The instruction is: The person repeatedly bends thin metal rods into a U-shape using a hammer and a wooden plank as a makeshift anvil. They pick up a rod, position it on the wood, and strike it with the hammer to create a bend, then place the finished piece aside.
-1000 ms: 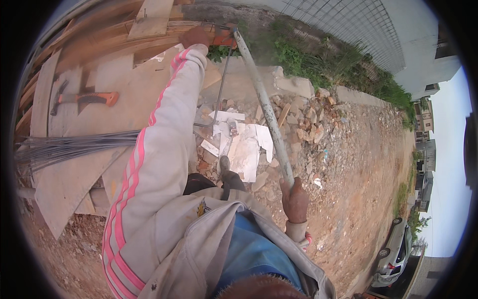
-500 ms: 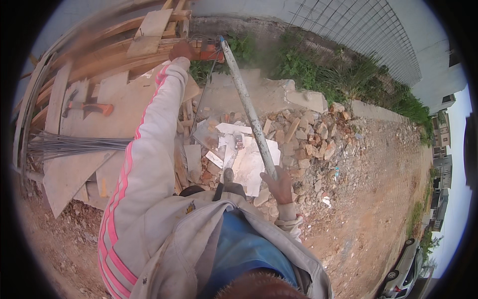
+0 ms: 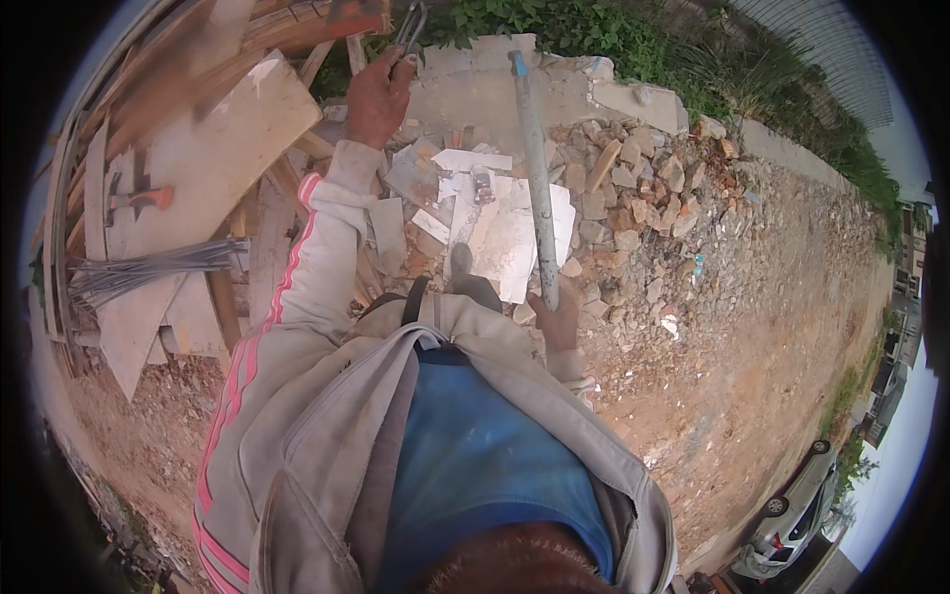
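My left hand (image 3: pixel 380 97) is stretched forward beside the timber, its fingers closed on a bent loop of grey metal rod (image 3: pixel 413 28) that sticks up past the fingertips. My right hand (image 3: pixel 556 322) grips the lower end of a long, whitish, worn pole (image 3: pixel 535 168). The pole stands nearly upright in view, leaning slightly, with a blue patch at its far tip. Between my arms, a broken white board (image 3: pixel 510 238) lies on the rubble near my shoe (image 3: pixel 461 259).
At left, planks and boards (image 3: pixel 237 129) carry a hammer with an orange handle (image 3: pixel 143 198) and a bundle of thin steel rods (image 3: pixel 158 267). Broken stones (image 3: pixel 643 183) spread ahead on the right. Plants (image 3: pixel 683 59) line a wall; a car (image 3: pixel 792 515) stands far right.
My left hand has drawn back from an orange part by the timber, and the metal loop now shows in it. The pole has become more upright; my right hand is slightly nearer me.
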Demonstrator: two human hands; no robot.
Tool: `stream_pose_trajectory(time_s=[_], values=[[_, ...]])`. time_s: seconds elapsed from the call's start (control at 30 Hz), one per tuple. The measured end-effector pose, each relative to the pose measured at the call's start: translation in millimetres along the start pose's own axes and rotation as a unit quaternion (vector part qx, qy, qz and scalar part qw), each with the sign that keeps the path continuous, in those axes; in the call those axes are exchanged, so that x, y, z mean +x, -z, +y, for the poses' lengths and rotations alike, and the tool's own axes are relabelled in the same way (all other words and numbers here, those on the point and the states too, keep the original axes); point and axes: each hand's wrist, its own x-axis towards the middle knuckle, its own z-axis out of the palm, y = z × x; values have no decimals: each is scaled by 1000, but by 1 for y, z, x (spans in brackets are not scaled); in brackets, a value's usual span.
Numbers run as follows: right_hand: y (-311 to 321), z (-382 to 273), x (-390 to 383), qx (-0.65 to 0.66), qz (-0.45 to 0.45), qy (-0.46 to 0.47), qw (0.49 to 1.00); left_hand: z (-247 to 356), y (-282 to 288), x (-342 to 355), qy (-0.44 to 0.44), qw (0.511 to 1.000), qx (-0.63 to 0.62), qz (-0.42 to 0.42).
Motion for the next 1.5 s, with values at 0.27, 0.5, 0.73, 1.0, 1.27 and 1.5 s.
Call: stream_pose_trajectory(time_s=[0.27, 0.5, 0.73, 1.0, 1.27, 1.5], values=[[47, 146, 2, -239, 9, -83, 967, -43, -157, -92, 61, 981, -10, -181], [37, 133, 52, -311, -114, -41, 943, -9, -215, -91, 203, 940, -32, -274], [-40, 69, 109, -261, -237, 65, 933, 23, 6, -82, 88, 964, -73, -239], [-154, -3, 96, -191, -358, 140, 903, 54, 282, -160, 213, 943, -30, 252], [-210, -21, 65, -176, -410, 159, 881, -54, 340, -188, 453, 746, 453, 185], [-235, -26, 49, -157, -416, 176, 879, -78, 365, -203, 466, 843, 96, 252]])
